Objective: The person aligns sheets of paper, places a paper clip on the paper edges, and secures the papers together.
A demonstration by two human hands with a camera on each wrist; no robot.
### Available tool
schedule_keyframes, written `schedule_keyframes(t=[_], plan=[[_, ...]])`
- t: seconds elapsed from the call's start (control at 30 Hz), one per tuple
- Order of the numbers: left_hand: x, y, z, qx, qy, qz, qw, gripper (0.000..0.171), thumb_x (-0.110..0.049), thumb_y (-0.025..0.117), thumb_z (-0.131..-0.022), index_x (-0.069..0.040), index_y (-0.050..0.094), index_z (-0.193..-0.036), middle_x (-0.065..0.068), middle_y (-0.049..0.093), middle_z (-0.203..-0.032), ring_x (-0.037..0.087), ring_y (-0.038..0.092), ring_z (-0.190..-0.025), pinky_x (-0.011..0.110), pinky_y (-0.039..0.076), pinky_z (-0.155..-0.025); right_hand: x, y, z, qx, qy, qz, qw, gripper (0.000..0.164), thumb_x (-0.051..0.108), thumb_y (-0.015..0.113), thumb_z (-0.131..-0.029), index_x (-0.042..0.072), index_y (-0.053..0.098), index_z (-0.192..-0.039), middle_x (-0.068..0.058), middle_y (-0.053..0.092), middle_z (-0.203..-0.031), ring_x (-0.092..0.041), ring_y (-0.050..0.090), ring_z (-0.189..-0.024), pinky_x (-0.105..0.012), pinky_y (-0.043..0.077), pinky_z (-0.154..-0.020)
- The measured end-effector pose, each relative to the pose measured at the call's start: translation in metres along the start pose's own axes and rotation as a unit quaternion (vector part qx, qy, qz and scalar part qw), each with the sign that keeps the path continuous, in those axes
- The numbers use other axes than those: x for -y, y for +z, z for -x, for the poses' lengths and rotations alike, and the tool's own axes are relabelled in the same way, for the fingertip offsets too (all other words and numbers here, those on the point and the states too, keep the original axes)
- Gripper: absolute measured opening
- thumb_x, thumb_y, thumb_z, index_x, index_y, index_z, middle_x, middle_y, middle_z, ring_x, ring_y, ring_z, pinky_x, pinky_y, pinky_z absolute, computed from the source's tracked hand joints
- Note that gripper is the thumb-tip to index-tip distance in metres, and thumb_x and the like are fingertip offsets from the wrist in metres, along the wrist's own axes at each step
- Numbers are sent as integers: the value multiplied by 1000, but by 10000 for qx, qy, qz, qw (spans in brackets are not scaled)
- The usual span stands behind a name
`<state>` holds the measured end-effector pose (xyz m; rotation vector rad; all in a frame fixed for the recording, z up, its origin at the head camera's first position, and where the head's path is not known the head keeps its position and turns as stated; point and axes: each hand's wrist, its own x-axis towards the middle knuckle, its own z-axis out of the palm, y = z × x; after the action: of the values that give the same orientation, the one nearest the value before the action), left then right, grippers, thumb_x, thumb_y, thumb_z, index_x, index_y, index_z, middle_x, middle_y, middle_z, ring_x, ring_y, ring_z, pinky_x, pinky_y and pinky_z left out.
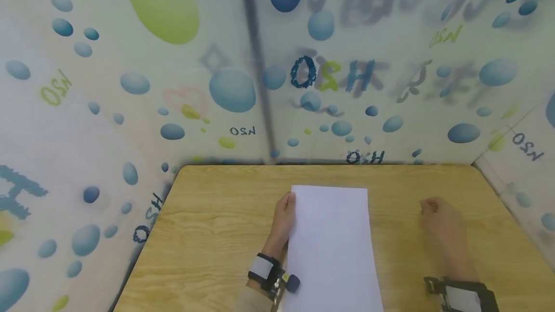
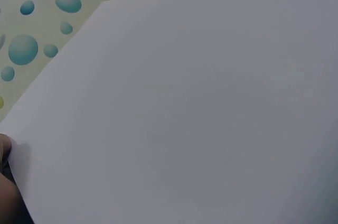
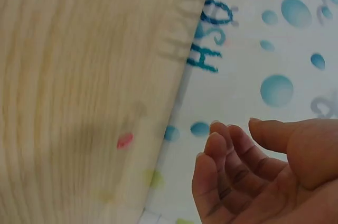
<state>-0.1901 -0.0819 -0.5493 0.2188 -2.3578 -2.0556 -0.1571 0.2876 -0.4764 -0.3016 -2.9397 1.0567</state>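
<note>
A white sheet of paper (image 1: 329, 240) stands out over the middle of the table, its long sides running away from the person. The left hand (image 1: 284, 215) grips its left edge near the far corner. In the left wrist view the paper (image 2: 179, 102) covers most of the picture, with only bits of the fingers (image 2: 6, 197) at the lower left. To the right of the paper, the right hand (image 1: 444, 223) is raised over the table, blurred in the head view. Its fingers (image 3: 206, 176) bend loosely, thumb apart from them, and no held thing shows.
The wooden table (image 1: 208, 225) meets a wall (image 1: 195, 61) printed with bubbles and letters at its far edge. A small red piece (image 3: 125, 140) shows against the table in the right wrist view; whether it lies there or is in the air I cannot tell.
</note>
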Motion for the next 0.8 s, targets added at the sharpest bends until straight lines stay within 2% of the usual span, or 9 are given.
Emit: schedule_keyframes(t=[0.1, 0.23, 0.4, 0.5, 0.63, 0.8], plan=[[0, 0, 0, -1, -50, -6, 10000, 41, -47, 38, -102, -14, 62, -105, 2, 53, -88, 18, 52, -84, 34, 40, -74, -9, -11, -4, 6, -5, 283, 9996, 49, 31, 36, -105, -13, 48, -122, -27, 61, -99, -34, 61, -80, -38, 45, -60], [-2, 0, 1, 21, -126, -27, 9999, 41, -48, 39, -102, -16, 63, -110, 1, 56, -92, 18, 53, -87, 34, 41, -76, -16, -16, -6, 337, 382, 632, 9967, 46, 28, 40, -104, -15, 48, -119, -29, 59, -99, -38, 58, -83, -41, 45, -59], [-2, 1, 0, 33, -128, -43, 9999, 41, -47, 38, -102, -16, 63, -110, 1, 56, -92, 18, 53, -86, 35, 41, -76, -21, -11, -7, 974, 770, 857, 9886, 44, 28, 41, -103, -14, 52, -113, -23, 59, -90, -32, 57, -77, -38, 45, -56], [-1, 2, -1, 48, -162, -51, 9998, 42, -47, 37, -102, -14, 63, -107, 1, 55, -90, 18, 52, -85, 34, 41, -75, -23, -5, -6, 1219, 961, 985, 9830, 40, 27, 42, -103, -10, 57, -98, -15, 55, -76, -26, 53, -65, -36, 43, -51], [1, 2, -1, 47, -210, -68, 9997, 42, -48, 38, -102, -14, 62, -105, 1, 53, -88, 17, 51, -83, 34, 40, -73, -26, 1, -5, 1248, 1002, 1174, 9801, 35, 21, 43, -102, -2, 55, -79, -8, 49, -64, -21, 47, -54, -33, 39, -47], [0, 1, -2, 26, -157, -89, 9998, 41, -48, 38, -102, -14, 61, -103, 1, 51, -85, 18, 51, -80, 33, 40, -71, -25, 4, -9, 1097, 987, 1253, 9811, 32, 18, 44, -102, -7, 52, -84, -10, 46, -66, -22, 46, -57, -34, 39, -49]])
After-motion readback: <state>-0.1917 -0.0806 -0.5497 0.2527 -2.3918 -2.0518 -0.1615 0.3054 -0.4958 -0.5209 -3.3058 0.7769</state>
